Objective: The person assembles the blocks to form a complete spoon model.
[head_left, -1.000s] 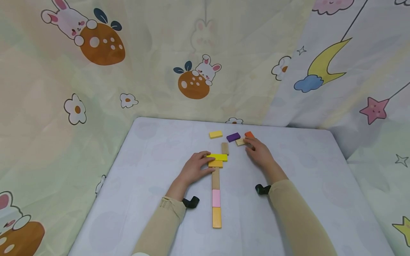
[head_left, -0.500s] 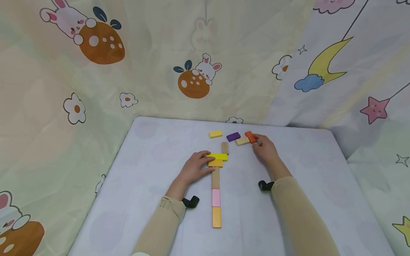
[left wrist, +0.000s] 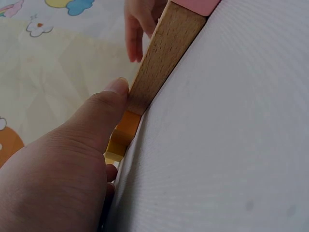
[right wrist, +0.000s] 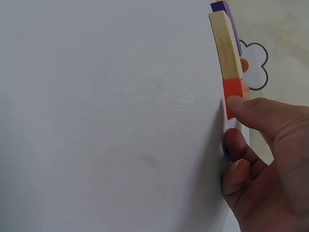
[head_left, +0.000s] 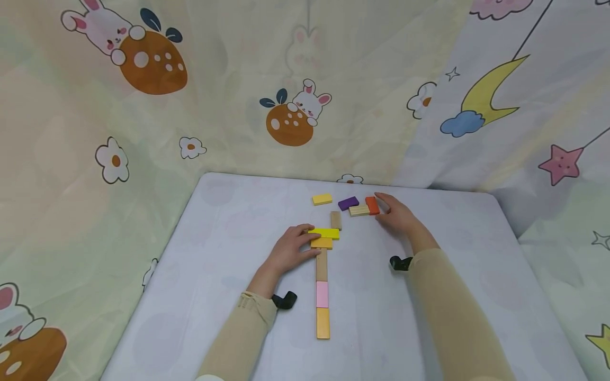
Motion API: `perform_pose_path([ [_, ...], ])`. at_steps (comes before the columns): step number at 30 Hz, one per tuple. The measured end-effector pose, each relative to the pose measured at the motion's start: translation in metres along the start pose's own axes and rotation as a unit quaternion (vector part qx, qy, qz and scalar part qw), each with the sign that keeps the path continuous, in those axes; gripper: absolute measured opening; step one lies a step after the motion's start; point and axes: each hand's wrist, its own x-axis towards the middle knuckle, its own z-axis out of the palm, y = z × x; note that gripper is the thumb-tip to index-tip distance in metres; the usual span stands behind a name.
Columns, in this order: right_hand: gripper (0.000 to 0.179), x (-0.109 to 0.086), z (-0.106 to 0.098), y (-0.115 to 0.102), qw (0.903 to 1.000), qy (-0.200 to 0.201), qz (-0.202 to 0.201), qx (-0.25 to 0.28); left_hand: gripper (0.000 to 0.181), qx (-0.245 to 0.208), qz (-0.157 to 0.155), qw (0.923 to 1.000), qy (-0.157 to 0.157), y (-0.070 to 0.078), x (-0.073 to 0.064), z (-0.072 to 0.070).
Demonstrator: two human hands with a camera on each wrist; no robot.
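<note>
My right hand (head_left: 399,216) pinches an orange-red block (head_left: 372,205) at its right side, thumb at the near end and index finger at the far end. That block stands against the right end of a pale wooden block (right wrist: 226,46). A purple block (head_left: 348,203) lies just behind. My left hand (head_left: 288,248) rests beside a line of blocks. Its thumb touches a brown wooden block (left wrist: 166,50), and its fingers reach over the left end of a bright yellow block (head_left: 329,233). An orange-yellow block (head_left: 322,243) sits between them.
The line continues toward me with a pink block (head_left: 322,294) and a light orange block (head_left: 323,323). Past the bright yellow block stands a tan block (head_left: 335,219). A yellow block (head_left: 322,199) lies near the back edge of the white table (head_left: 200,296). A printed cloth hangs behind.
My right hand has shifted right with the orange-red block, which has turned from a slant to sit squarely against the pale block's end. The left hand has stayed in place.
</note>
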Motion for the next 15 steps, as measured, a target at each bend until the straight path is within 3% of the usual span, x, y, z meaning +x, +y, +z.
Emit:
perform_pose_path([
  [9, 0.071, 0.0072, -0.0051, 0.0007, 0.9992, -0.028, 0.029, 0.002, 0.055, 0.009, 0.015, 0.9998, -0.005, 0.0017, 0.0004, -0.0017],
  [15, 0.076, 0.0050, -0.0084, -0.0019, 0.9989, -0.042, 0.022, 0.009, 0.052, 0.002, 0.026, 0.9997, -0.002, 0.0006, -0.0015, -0.0021],
])
